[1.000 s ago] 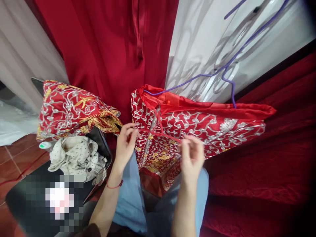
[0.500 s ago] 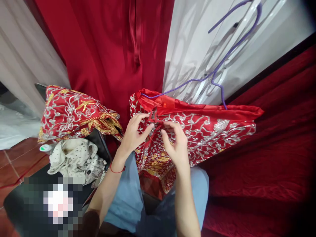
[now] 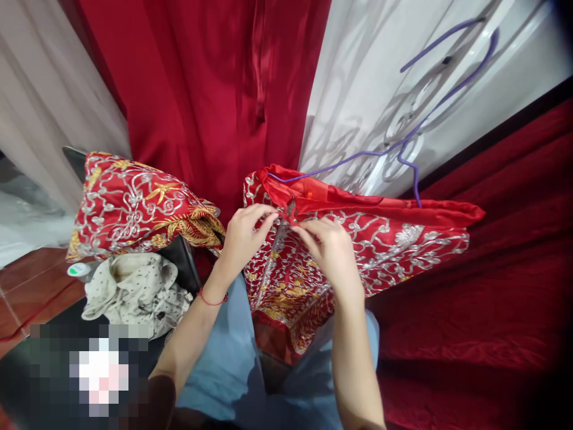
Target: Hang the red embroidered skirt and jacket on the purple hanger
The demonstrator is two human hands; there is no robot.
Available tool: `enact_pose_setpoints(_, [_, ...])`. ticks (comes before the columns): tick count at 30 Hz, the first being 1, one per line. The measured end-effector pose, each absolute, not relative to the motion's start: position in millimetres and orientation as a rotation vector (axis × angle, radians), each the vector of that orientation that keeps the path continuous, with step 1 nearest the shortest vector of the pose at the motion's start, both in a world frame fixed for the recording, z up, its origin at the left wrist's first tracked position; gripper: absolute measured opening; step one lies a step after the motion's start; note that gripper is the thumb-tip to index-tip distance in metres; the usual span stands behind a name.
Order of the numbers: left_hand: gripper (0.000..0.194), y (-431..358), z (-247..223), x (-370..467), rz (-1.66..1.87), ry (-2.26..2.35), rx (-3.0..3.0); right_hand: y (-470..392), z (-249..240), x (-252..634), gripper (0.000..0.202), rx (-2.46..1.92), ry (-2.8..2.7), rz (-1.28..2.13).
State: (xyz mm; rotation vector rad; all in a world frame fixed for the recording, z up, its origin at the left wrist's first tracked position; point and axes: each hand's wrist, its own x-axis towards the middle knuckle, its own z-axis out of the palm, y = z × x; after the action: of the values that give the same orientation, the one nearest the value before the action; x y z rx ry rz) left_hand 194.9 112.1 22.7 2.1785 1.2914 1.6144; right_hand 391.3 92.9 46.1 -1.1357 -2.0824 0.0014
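Head view: left hand point(image 3: 244, 237) and right hand point(image 3: 329, 248) both pinch a red tie point(image 3: 290, 213) at the waistband of the embroidered skirt point(image 3: 380, 239), fingertips nearly touching.

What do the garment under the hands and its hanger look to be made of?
The red garment looks like satin-type woven cloth: a glossy red lining at the top edge, with raised silver and gold thread embroidery over the front. The purple hanger looks like thin coated wire or slim plastic; its narrow, smoothly bent line fits either.

Two hands point(image 3: 286, 239); two embroidered red garments point(image 3: 385, 239); one purple hanger point(image 3: 403, 143).
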Motion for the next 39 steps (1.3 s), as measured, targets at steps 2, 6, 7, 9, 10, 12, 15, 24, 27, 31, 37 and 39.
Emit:
enact_pose_setpoints(2, [0.015, 123.1, 31.7, 190.1, 1.725, 1.334, 2.137, 95.5, 62.0, 396.7, 0.029, -1.113, -2.042, -0.01])
enact_pose_setpoints(6, [0.011, 138.9, 49.7, 185.4, 1.974, 1.319, 2.049, 100.6, 86.2, 399.2, 0.029, -1.066, -1.797, -0.062])
enact_pose_setpoints(7, [0.012, 140.4, 52.0, 186.1, 2.002, 1.312, 2.028, 102.2, 88.3, 398.0, 0.03, -1.066, -1.747, -0.068])
enact_pose_setpoints(9, [0.012, 140.4, 53.0, 188.6, 2.001, 1.25, 1.97, 105.4, 87.4, 394.7, 0.032, -1.075, -1.668, -0.036])
enact_pose_setpoints(10, [0.013, 138.9, 51.9, 189.5, 1.967, 1.182, 1.93, 106.8, 85.1, 393.2, 0.033, -1.075, -1.638, 0.02])
enact_pose_setpoints(12, [0.018, 133.9, 48.1, 188.7, 1.857, 1.015, 1.85, 108.5, 79.1, 391.6, 0.035, -1.06, -1.585, 0.194])
enact_pose_setpoints(15, [0.026, 124.7, 43.0, 180.5, 1.673, 0.878, 1.888, 107.4, 72.0, 393.9, 0.039, -1.073, -1.531, 0.378])
enact_pose_setpoints(24, [0.015, 125.0, 42.4, 198.6, 2.162, 1.249, 1.587, 91.5, 72.0, 407.4, 0.027, -1.043, -1.956, 0.59])
enact_pose_setpoints(27, [0.022, 116.4, 40.0, 214.7, 2.195, 0.996, 1.377, 81.6, 73.5, 402.1, 0.043, -0.889, -1.9, 1.005])
enact_pose_setpoints(31, [0.029, 99.4, 36.7, 220.5, 2.095, 0.861, 1.478, 75.3, 75.9, 392.6, 0.043, -0.826, -1.692, 1.068])
enact_pose_setpoints(37, [0.023, 90.1, 48.8, 202.1, 1.486, 0.78, 1.994, 81.0, 77.9, 392.6, 0.019, -0.719, -1.731, 0.73])
enact_pose_setpoints(39, [0.023, 90.3, 52.8, 197.3, 1.39, 0.804, 2.027, 82.0, 77.6, 395.0, 0.018, -0.636, -1.908, 0.571])
